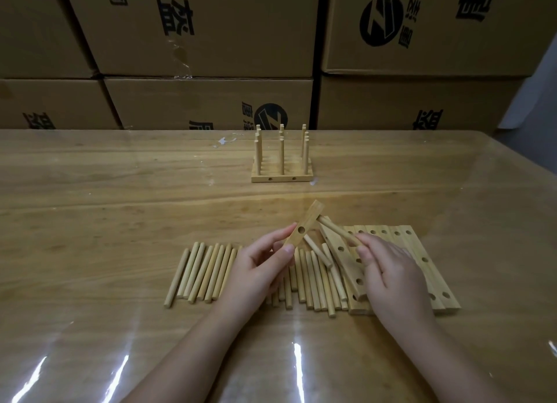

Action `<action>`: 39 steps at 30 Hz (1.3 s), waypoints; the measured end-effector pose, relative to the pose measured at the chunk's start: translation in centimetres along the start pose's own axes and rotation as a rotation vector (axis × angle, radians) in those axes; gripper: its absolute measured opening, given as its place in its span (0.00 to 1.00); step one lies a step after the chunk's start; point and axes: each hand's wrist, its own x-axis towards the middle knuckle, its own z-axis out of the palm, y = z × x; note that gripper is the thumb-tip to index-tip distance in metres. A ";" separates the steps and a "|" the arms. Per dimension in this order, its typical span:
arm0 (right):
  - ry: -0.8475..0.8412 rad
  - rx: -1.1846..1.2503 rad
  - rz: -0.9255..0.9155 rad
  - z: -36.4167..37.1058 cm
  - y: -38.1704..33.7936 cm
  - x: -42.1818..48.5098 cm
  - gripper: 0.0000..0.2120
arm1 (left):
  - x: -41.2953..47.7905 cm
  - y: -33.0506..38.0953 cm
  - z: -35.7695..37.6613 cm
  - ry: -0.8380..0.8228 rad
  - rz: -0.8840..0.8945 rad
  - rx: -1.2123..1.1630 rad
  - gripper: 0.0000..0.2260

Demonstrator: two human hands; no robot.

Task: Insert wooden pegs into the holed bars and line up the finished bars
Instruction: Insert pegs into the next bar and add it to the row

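The wooden table [90, 191] bears loose pegs [205, 273], flat holed bars [437, 279] beside them, and pegged bars [281, 178] farther back.

One wide-angle view, from head height at the near edge of the worktop [90, 176], faces forward and down across it; the near half lies close below, and cardboard boxes [211, 40] beyond the far edge fill the top.
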 end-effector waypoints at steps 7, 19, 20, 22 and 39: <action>-0.092 0.144 0.112 -0.1 0.1 -0.1 0.10 | 0.0 -0.3 -0.1 -0.003 -0.013 0.012 0.15; -0.126 0.207 0.077 -0.3 0.4 0.4 0.13 | 0.4 -0.1 -0.3 -0.022 -0.051 -0.049 0.14; -0.110 0.168 0.048 -0.4 0.4 0.5 0.14 | 0.4 -0.1 -0.3 -0.021 -0.056 -0.050 0.14; -0.082 0.105 0.015 -0.5 0.8 0.5 0.14 | 0.4 -0.1 -0.2 -0.024 -0.060 -0.043 0.15; -0.105 0.139 0.177 -0.2 0.3 0.2 0.10 | -0.1 1.0 -0.1 -0.023 -0.070 -0.027 0.14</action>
